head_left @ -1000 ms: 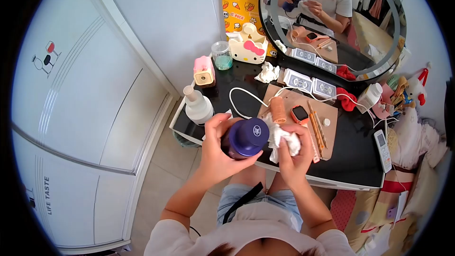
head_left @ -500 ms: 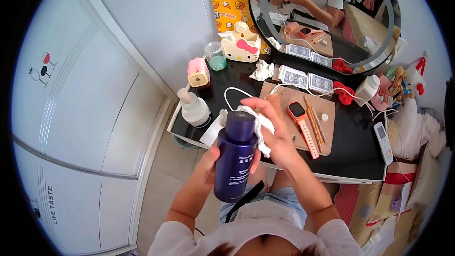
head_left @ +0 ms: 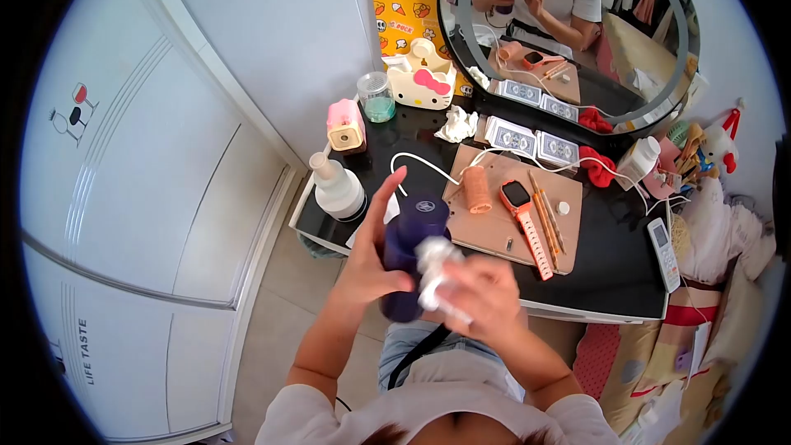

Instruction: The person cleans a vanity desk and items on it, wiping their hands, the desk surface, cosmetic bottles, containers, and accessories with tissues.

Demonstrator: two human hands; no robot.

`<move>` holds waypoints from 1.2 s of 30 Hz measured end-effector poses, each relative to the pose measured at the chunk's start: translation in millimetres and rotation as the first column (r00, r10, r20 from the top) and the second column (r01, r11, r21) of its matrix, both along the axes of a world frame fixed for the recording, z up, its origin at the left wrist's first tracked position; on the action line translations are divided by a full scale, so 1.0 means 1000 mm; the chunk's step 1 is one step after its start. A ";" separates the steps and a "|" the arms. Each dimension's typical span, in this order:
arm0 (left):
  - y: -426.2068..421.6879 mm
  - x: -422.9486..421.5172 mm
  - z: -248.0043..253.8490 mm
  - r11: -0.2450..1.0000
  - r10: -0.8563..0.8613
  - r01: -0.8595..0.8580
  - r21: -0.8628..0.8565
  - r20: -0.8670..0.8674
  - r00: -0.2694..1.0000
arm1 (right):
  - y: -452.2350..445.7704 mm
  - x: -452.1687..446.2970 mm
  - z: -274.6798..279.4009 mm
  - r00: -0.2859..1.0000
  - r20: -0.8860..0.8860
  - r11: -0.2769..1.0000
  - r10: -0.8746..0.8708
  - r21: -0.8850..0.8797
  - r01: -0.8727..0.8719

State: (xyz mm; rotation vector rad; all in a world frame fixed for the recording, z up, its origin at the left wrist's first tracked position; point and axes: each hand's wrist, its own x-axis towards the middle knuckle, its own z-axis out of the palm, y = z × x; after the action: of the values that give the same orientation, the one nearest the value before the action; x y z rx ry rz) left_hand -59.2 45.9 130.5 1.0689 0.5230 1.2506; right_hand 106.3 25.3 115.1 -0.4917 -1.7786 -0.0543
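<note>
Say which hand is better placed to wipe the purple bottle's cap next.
Right, I'd judge: the right hand holds the crumpled white tissue just below the cap, while the left hand is occupied gripping the purple bottle.

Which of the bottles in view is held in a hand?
The dark purple bottle, gripped in the left hand. The white bottle with the beige top, by contrast, stands on the black desk.

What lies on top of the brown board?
A watch, thin sticks, an orange roll, a white cap, a small dark item and a cable; the board beneath is hidden.
</note>
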 end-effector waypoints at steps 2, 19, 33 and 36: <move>-0.001 0.000 -0.001 0.994 0.105 -0.102 0.029 -0.120 0.987 | -0.004 0.003 0.004 0.979 -0.048 0.976 0.196 -0.091 -0.200; -0.013 -0.053 0.033 0.929 0.046 0.247 0.275 -0.750 0.660 | 0.041 -0.021 0.045 0.733 -0.429 0.177 0.528 -0.789 -0.589; 0.308 -0.151 0.040 0.771 0.629 -0.503 0.390 -0.347 0.696 | 0.035 0.009 -0.044 0.965 -0.255 0.558 -0.068 -0.811 -0.175; 0.345 -0.142 0.018 0.868 0.496 -0.412 0.277 -0.502 0.708 | 0.040 0.014 -0.046 0.965 -0.235 0.561 -0.114 -0.817 -0.133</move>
State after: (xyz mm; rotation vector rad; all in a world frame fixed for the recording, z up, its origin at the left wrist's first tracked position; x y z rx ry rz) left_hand -200.9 391.1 148.6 1.5052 1.2309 1.4080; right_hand 120.6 65.0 68.9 -1.1153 -1.4423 0.8856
